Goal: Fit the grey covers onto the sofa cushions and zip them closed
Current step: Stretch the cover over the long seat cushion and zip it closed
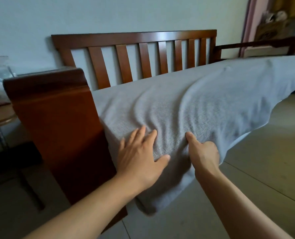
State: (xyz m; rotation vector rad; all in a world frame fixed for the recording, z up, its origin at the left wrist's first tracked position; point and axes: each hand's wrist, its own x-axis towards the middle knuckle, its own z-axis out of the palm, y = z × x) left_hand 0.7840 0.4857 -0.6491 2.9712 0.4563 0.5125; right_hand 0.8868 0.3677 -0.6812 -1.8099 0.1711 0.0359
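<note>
My left hand (140, 152) lies flat, fingers spread, pressing the grey cover (186, 104) on the cushion's near corner; my right hand (203, 152) pinches a fold beside it. I judge I'm smoothing the cover on; next comes finding the zip, not in view. The cushion lies across the wooden sofa (134, 38); whether it fills the cover I cannot tell.
</note>
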